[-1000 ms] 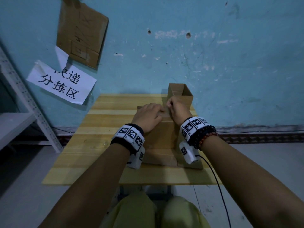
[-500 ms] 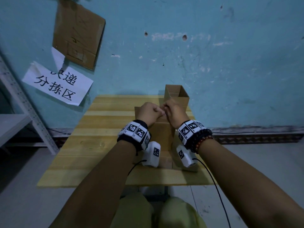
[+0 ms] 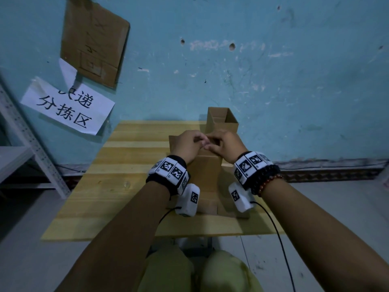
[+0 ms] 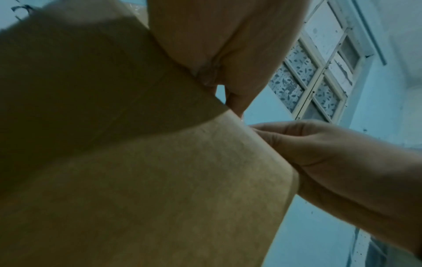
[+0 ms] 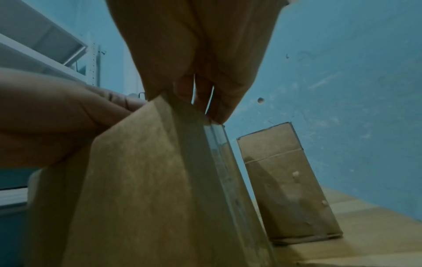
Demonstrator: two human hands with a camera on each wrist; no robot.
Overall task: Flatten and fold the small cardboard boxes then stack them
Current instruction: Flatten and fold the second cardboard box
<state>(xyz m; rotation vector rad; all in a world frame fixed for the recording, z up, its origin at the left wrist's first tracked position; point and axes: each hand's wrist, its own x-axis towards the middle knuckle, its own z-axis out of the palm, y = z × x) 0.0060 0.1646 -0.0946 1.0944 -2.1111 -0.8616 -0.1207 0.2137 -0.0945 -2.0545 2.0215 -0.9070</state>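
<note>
A brown cardboard box (image 3: 207,173) stands upright in the middle of the wooden table (image 3: 117,186). My left hand (image 3: 188,145) and right hand (image 3: 226,144) meet at its top, and each pinches the upper edge. In the right wrist view my right hand's fingers (image 5: 205,101) grip the top corner of the box (image 5: 148,189) beside a strip of clear tape (image 5: 220,162), and the left hand (image 5: 59,117) holds the other side. The left wrist view shows the box (image 4: 137,180) pinched by the left hand's fingers (image 4: 228,59), with the right hand (image 4: 319,153) against its edge.
A second cardboard box (image 3: 222,121) with an open top stands at the back right of the table, against the blue wall; it is also in the right wrist view (image 5: 287,189). Flat cardboard (image 3: 228,210) lies under my wrists. A grey metal shelf (image 3: 25,152) stands left of the table.
Both hands have lifted off the table with the box's top edge. The box's near face has become narrower and more upright. The two hands stay together at the top.
</note>
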